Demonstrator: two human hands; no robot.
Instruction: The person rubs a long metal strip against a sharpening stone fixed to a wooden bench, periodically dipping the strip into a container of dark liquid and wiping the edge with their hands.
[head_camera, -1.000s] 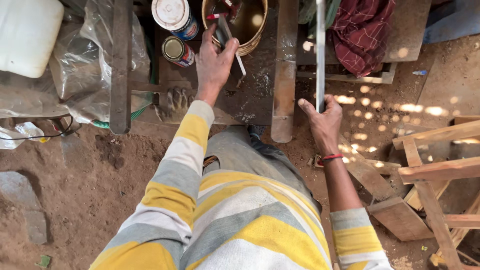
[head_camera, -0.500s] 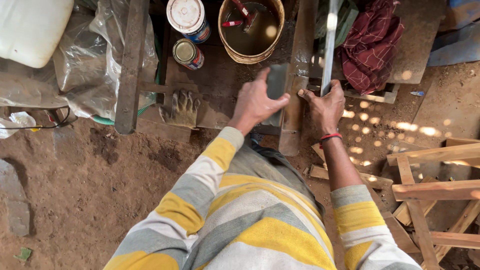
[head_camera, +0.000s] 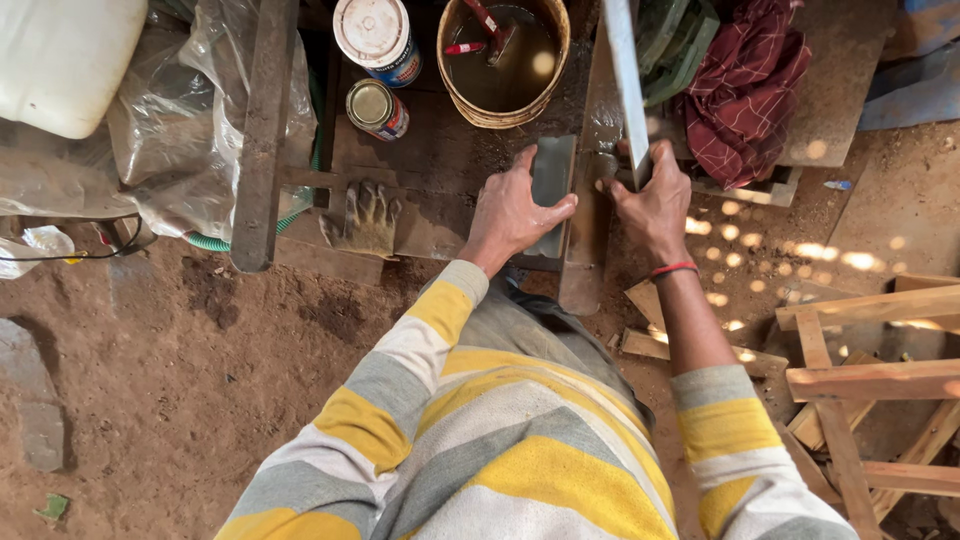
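Note:
My left hand (head_camera: 512, 208) grips a grey rectangular stone block (head_camera: 552, 180) lying on a dark wet wooden board (head_camera: 430, 170). Just to its right, my right hand (head_camera: 655, 203) is closed around the handle end of a long flat metal blade (head_camera: 625, 75) that runs away from me, resting along an upright-edged plank (head_camera: 588, 240). A red band circles my right wrist. The sleeves are striped yellow, grey and white.
A round bucket (head_camera: 503, 110) of murky water with a red-handled tool stands behind the stone. Two tins (head_camera: 377, 40) sit left of it, a worn glove (head_camera: 366, 216) on the board edge. Plastic sheeting (head_camera: 160, 130), a white container (head_camera: 60, 60), dark red cloth (head_camera: 745, 85), wooden frames (head_camera: 870, 380).
My left hand left the bucket area and came down onto the stone block. My right hand slid up and closed on the blade's handle; the view moved closer.

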